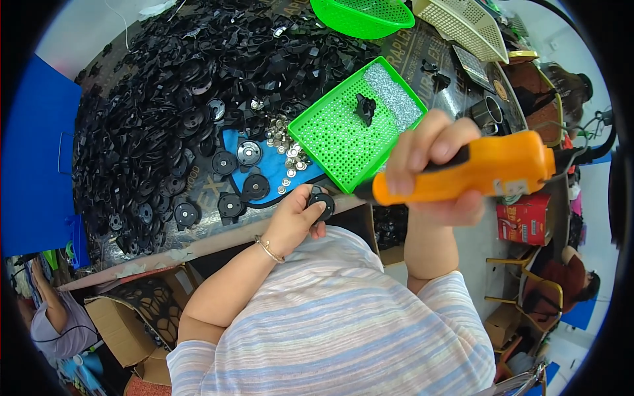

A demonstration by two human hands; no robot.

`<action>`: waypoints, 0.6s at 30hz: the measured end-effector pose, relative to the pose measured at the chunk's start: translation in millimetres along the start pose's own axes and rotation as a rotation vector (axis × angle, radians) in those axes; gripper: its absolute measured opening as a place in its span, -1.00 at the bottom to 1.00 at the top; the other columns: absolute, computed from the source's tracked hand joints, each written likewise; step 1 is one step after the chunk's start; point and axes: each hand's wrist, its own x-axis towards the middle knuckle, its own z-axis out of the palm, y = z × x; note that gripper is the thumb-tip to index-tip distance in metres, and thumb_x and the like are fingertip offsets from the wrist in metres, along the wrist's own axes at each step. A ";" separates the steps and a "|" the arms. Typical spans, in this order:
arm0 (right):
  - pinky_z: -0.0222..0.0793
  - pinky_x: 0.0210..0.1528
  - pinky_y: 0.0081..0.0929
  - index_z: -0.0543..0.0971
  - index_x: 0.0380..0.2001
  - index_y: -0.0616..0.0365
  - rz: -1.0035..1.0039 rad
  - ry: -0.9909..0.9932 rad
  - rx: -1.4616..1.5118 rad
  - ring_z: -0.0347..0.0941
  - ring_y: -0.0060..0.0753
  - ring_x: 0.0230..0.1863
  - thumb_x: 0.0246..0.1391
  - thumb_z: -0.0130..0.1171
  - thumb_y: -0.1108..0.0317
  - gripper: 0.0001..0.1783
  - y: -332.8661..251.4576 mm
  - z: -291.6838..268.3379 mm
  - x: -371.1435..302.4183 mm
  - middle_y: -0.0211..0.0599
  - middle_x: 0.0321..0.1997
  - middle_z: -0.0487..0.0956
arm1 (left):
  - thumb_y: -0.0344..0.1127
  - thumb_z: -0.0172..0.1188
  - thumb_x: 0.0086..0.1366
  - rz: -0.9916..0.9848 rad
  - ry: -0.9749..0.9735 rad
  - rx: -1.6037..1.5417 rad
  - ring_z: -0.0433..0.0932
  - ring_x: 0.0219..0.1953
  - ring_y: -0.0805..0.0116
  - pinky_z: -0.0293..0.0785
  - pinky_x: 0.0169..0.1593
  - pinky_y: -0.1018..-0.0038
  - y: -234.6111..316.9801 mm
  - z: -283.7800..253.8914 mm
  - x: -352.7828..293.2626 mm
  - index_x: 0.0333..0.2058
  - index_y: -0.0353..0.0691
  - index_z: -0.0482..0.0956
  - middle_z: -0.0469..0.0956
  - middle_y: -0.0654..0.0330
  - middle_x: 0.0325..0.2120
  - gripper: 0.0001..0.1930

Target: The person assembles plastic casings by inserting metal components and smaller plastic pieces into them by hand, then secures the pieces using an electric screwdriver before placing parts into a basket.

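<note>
At the table's front edge, my left hand (290,221) is closed around a round black plastic part (321,207), thumb pressed on its face. My right hand (429,158) grips an orange electric screwdriver (505,165), held sideways with its dark front end towards that part. Whether the tip touches it cannot be told. Beyond my hands, a green perforated tray (323,152) holds a heap of small silvery pieces (393,96) and one black plastic piece (364,109). Left of it, small round metal pieces (290,158) and several black discs (255,187) lie on and around a blue mat (269,175).
A large pile of black plastic parts (165,99) covers the table's left and far side. A green basket (363,18), a cream basket (462,26) and a metal mug (487,112) stand farther back. An open cardboard box (119,330) is below the table at left. Other people sit nearby.
</note>
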 end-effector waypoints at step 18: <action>0.34 -0.49 -0.61 0.35 -0.27 0.35 -0.139 0.159 -0.367 0.39 -0.44 -0.55 -0.08 0.20 0.32 -0.62 41.4 -36.4 -10.5 -0.17 -0.35 0.36 | -0.56 0.14 0.06 0.046 -0.155 0.011 0.45 -0.57 0.52 0.41 -0.53 0.67 5.1 -8.3 -1.8 -0.08 -0.21 0.29 0.48 0.12 -0.28 -0.58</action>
